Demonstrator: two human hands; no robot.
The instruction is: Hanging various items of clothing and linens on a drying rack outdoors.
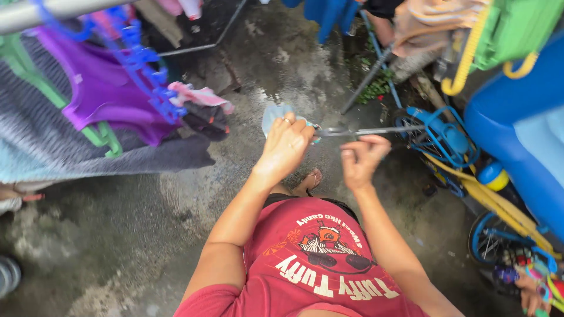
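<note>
Gripping a pale blue cloth (275,115), the left hand (285,147) closes.

I find no packages, signs or screens in the head view. The one printed marking I can report is the graphic (329,258) on the red shirt (282,246): curved white and yellow lettering around a dark cartoon emblem.

My left hand (286,145) grips a pale blue cloth (274,114) and a clothes peg (313,126). My right hand (361,159) hovers just beside it, fingers loosely curled.
</note>
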